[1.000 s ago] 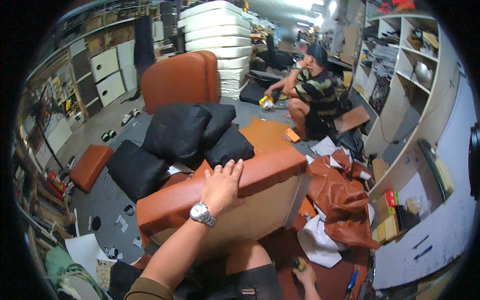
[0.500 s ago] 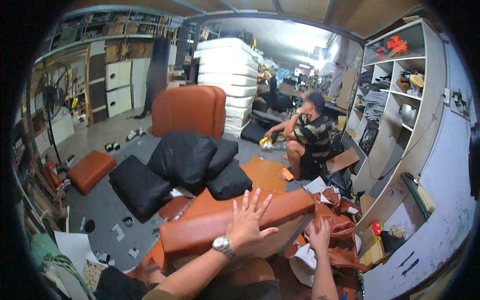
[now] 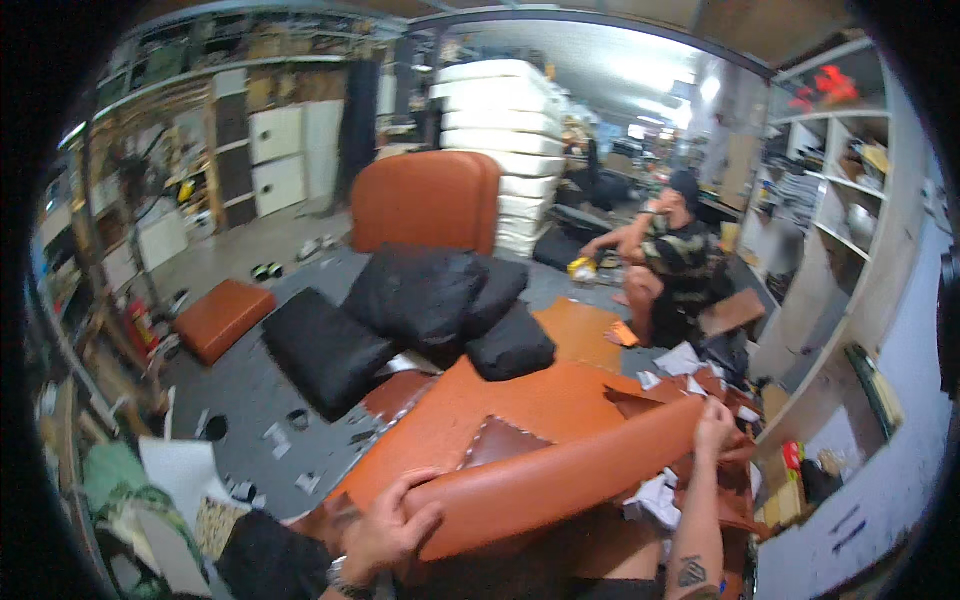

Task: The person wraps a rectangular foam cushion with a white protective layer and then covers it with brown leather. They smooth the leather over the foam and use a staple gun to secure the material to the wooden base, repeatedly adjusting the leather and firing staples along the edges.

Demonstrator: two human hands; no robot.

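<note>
In front of me a brown leather cushion [image 3: 560, 478] is tilted up, its long smooth side facing me. My left hand [image 3: 400, 518], with a watch at the wrist, is closed on the cushion's left end. At the far right corner, my right hand [image 3: 712, 432] grips the same cushion, its fingertips partly hidden. Beneath and beyond it spreads a sheet of orange-brown leather [image 3: 440, 420], with a darker leather piece [image 3: 505, 442] on top. Crumpled leather and white scraps [image 3: 655, 500] lie by my right forearm.
Black cushions [image 3: 420, 300] are heaped ahead, before upright brown cushions [image 3: 420, 205] and a white foam stack [image 3: 500, 150]. Another brown cushion [image 3: 225, 318] lies left. A person [image 3: 670, 260] crouches at the right near an orange phone [image 3: 624, 334]. White shelves [image 3: 835, 240] line the right wall.
The cushion has been tipped so its smooth side faces me. My left hand went from lying spread on it to gripping its left end; my right hand moved from the loose leather to its right corner.
</note>
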